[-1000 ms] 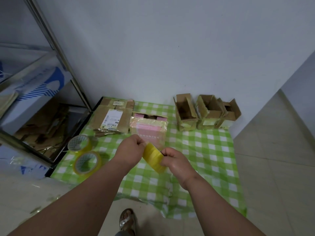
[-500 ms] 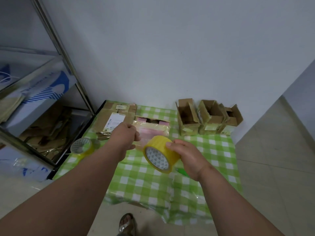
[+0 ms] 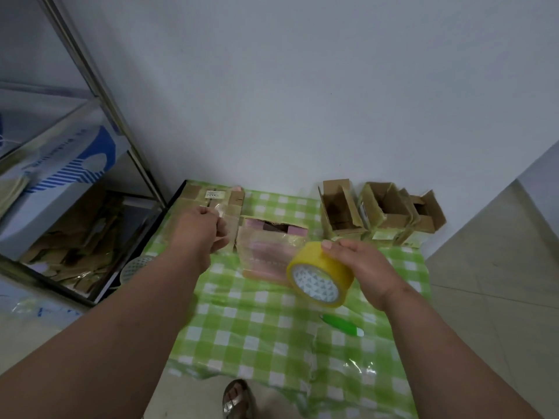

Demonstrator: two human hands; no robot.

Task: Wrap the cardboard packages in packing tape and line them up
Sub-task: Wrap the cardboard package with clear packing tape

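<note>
Right hand [image 3: 360, 267] grips the yellow packing-tape roll [image 3: 320, 274]; left hand [image 3: 201, 228] pinches the drawn transparent tape strip [image 3: 266, 252]. Keep it taut over the pink cardboard package [image 3: 272, 237].

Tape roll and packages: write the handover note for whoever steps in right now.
Right hand holds the yellow tape roll above the checked cloth.
Left hand reaches over the flat cardboard package at back left, pinching a stretch of clear tape.
Pink package sits mid-table under clear film.
Three open boxes stand in a row at back right.
Green cutter lies near the front.
Left: finish wrapping, then line up.
</note>
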